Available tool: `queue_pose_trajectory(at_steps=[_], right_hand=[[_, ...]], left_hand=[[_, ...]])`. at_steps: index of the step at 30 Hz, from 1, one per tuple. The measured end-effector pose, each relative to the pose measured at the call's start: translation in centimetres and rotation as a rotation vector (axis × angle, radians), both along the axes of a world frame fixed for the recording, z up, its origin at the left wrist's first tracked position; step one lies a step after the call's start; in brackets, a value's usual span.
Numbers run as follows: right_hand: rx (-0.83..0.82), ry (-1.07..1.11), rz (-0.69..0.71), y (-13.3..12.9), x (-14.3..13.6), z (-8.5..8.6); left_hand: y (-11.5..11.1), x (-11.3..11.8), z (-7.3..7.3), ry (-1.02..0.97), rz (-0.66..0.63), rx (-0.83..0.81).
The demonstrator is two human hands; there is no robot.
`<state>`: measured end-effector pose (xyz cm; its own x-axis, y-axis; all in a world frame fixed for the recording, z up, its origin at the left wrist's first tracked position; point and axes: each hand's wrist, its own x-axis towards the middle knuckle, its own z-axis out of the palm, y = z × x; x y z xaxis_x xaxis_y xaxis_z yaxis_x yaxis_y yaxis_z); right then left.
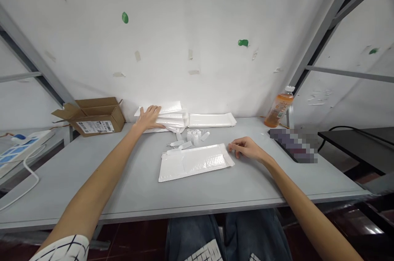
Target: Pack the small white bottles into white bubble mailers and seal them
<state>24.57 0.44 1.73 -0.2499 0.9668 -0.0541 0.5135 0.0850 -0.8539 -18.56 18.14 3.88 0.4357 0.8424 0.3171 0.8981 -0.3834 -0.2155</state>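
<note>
The left hand (149,117) lies over the uneven stack of white bubble mailers (172,116) by the wall, fingers partly extended; whether it grips any cannot be told. The right hand (246,148), loosely curled and apparently holding nothing, is at the right end of a single bubble mailer (197,164), flat on the grey table (132,187). Risks: a careless pull could spill the stack; a dragged mailer could knock over the small plastic bottles (196,140) between.
</note>
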Motion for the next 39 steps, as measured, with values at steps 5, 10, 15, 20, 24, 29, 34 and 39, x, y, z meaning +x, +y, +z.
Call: queue_pose_trajectory(at_steps=[5, 10, 15, 20, 24, 29, 34, 39], right_hand=[[0.013, 0.006, 0.007, 0.0, 0.0, 0.0], [0.003, -0.003, 0.002, 0.0, 0.0, 0.2], [-0.012, -0.015, -0.007, 0.0, 0.0, 0.1], [-0.013, -0.013, -0.002, 0.1, 0.1, -0.1], [-0.006, -0.014, -0.004, 0.1, 0.1, -0.1], [0.001, -0.001, 0.011, 0.0, 0.1, 0.0], [-0.008, -0.008, -0.013, 0.0, 0.0, 0.1], [0.03, 0.015, 0.014, 0.1, -0.2, -0.1]], left_hand=[[0.4, 0.5, -1.2, -0.075, 0.007, 0.172], [0.0, 0.3, -1.5, -0.078, -0.022, 0.249], [-0.5, -0.4, -0.6, -0.07, -0.072, 0.175], [-1.8, -0.8, -0.1, -0.071, -0.11, 0.171], [-3.2, -0.8, 0.0, -0.085, -0.138, 0.176], [-5.3, -0.4, 0.5, -0.133, -0.097, 0.239], [-9.2, 1.8, 0.8, -0.327, -0.111, 0.274], [-13.3, 4.5, -1.3, -0.334, -0.27, -0.015]])
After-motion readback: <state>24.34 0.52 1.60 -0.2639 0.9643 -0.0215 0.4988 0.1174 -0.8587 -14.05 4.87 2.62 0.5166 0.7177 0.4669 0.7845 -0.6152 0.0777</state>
